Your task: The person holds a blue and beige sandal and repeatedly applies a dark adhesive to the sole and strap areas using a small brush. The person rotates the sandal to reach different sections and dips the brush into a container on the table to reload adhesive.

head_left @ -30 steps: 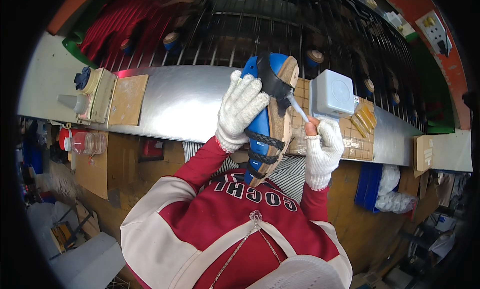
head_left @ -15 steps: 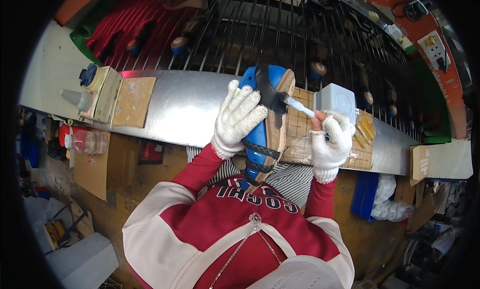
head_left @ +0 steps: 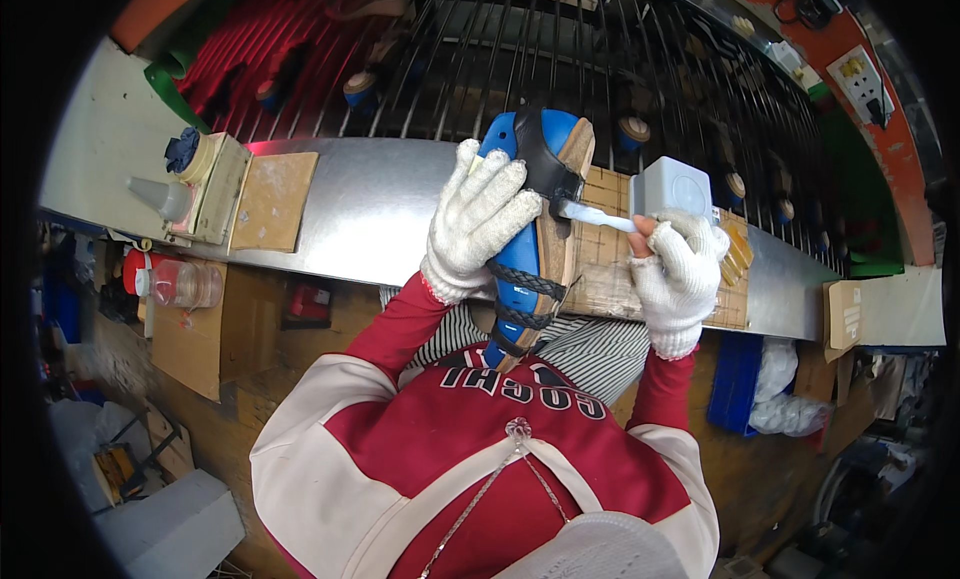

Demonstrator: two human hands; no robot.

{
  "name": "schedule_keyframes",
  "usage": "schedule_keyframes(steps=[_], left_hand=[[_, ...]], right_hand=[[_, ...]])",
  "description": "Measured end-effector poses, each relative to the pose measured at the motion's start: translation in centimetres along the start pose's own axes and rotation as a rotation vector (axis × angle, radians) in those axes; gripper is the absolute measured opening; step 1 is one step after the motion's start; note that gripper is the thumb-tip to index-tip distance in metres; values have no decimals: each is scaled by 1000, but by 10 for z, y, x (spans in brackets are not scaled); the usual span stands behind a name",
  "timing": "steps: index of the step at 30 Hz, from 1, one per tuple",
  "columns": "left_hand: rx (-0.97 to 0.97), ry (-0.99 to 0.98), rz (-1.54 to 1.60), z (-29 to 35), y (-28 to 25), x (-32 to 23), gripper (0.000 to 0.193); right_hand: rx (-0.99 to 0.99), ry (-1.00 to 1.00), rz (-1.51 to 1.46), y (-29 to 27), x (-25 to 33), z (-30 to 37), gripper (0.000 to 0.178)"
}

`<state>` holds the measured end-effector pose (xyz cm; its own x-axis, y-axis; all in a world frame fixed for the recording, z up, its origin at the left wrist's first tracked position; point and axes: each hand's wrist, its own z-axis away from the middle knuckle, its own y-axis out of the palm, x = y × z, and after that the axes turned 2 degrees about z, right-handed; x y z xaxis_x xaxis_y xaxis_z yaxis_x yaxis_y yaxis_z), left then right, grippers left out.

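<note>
The white tool (head_left: 602, 216) has swung flatter, the right hand (head_left: 680, 274) farther from the sandal (head_left: 555, 241).

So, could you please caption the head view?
Gloved left hand steadies sandal; gloved right hand holds white tool to its side.

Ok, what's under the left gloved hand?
The left hand lies on the blue shoe last; blue shows past the fingertips and below the fingers, with a black strap beside them. The stretch beneath the palm and fingers is covered from view.

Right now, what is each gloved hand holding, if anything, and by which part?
The left hand holds the sandal by the side of its blue foot form. The right hand pinches the white tool by the end away from the sandal.
</note>
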<state>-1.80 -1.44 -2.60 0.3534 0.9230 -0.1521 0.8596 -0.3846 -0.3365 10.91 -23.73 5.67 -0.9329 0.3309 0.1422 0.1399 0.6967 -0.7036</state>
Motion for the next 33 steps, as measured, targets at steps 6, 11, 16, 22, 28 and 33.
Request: schedule_keyframes(steps=[6, 11, 16, 22, 28, 33], left_hand=[[-31, 29, 49, -10, 2, -2, 59], [-51, 8, 65, -17, 1, -5, 55], [-119, 22, 61, -25, 6, -3, 49], [-245, 10, 111, -34, 11, -3, 46], [-174, 72, -2, -42, 2, 0, 49], [-79, 73, -28, -45, -6, -4, 49]], right_hand=[[-134, 109, -66, 1, -2, -10, 24], [-15, 6, -98, -12, -2, -14, 21], [25, 150, -346, -14, -8, -18, 16], [17, 248, -452, -8, -3, 3, 13], [11, 341, -462, -15, 8, 12, 17], [-91, 190, -201, -16, 14, 5, 19]])
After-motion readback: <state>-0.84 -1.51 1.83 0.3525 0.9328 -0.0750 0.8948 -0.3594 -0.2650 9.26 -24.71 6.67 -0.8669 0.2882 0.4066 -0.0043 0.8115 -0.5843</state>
